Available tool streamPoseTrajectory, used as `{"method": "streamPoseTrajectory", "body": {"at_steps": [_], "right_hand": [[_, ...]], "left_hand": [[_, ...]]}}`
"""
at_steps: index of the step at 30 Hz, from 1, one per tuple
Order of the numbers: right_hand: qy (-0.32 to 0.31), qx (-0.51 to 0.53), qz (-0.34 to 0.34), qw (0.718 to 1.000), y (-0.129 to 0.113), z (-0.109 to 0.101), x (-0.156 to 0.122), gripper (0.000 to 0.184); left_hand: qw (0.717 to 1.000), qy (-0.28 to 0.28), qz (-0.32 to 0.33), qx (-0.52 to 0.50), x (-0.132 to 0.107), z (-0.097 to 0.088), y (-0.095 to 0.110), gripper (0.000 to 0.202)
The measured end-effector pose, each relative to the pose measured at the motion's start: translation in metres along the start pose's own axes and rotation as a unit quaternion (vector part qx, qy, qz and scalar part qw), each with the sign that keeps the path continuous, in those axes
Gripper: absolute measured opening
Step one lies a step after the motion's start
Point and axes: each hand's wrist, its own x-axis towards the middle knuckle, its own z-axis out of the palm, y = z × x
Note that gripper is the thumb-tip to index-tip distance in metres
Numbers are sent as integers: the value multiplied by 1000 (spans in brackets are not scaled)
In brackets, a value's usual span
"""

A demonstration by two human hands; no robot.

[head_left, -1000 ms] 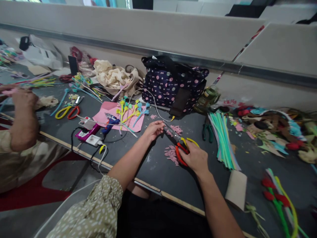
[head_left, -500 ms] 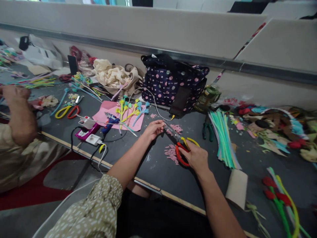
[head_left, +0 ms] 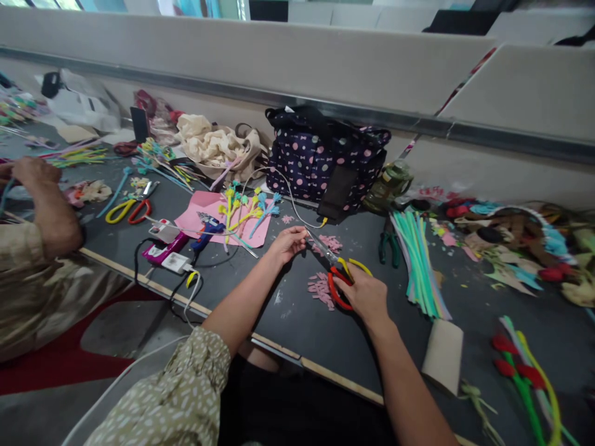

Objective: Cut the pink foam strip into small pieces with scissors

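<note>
My right hand (head_left: pixel 365 296) grips red and yellow handled scissors (head_left: pixel 338 272), blades pointing up-left toward my left hand. My left hand (head_left: pixel 289 241) is closed in a pinch at the blade tips, holding something too small to make out. Small pink cut pieces (head_left: pixel 320 288) lie in a heap on the dark table (head_left: pixel 288 310) just below the scissors, and more pink bits (head_left: pixel 331 241) lie beyond the blades.
A spotted navy bag (head_left: pixel 325 158) stands behind. A pink sheet (head_left: pixel 209 217) carries pipe-cleaner flowers and a glue gun (head_left: pixel 207 228). Green pipe cleaners (head_left: pixel 418 260), pliers (head_left: pixel 388 243), a cardboard tube (head_left: pixel 444 354) lie right. Another person's arm (head_left: pixel 44 204) works at left beside second scissors (head_left: pixel 127 210).
My hands and the scissors have barely shifted. The other person's hand at left has moved slightly across the table.
</note>
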Motion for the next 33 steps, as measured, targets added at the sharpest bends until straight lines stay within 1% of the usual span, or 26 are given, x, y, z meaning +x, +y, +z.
{"method": "streamPoseTrajectory", "body": {"at_steps": [3, 6, 9, 12, 14, 16, 18, 22, 24, 26, 29, 30, 31, 33], "right_hand": [[13, -16, 20, 1000, -5, -6, 1, 54], [10, -24, 17, 1000, -10, -11, 2, 60], [12, -28, 6, 1000, -10, -11, 2, 58], [28, -31, 13, 999, -6, -6, 1, 55], [39, -29, 25, 999, -1, -3, 1, 51], [48, -18, 36, 998, 2, -1, 1, 49], [55, -6, 44, 998, 4, -1, 1, 49], [59, 4, 52, 997, 5, -2, 2, 51], [64, 3, 55, 996, 4, -2, 2, 51], [71, 4, 56, 996, 5, -2, 1, 50], [78, 6, 58, 995, 5, -1, 1, 51], [78, 6, 58, 995, 6, 0, 1, 51], [77, 6, 57, 995, 6, 0, 0, 51], [75, 4, 52, 996, 6, 1, 0, 51]], "left_hand": [[1000, 11, 20, 8, 1, -1, 1, 17], [997, 49, 57, 11, 2, -3, 2, 18], [990, 78, 119, 9, 1, -3, 4, 19], [978, 100, 185, 7, -1, -1, 6, 19], [973, 108, 205, 16, -3, 0, 8, 18], [972, 111, 207, 31, -5, 1, 9, 16], [975, 107, 188, 53, -6, 1, 10, 15], [989, 51, 93, 99, -5, 1, 9, 16], [992, 36, 77, 92, -3, 1, 8, 16], [990, 53, 116, 66, 0, 0, 7, 16], [971, 95, 217, 17, 5, -4, 9, 15], [966, 100, 238, 5, 6, -5, 9, 15], [963, 101, 249, -2, 6, -7, 10, 15], [965, 93, 245, -8, 7, -9, 9, 15]]}}
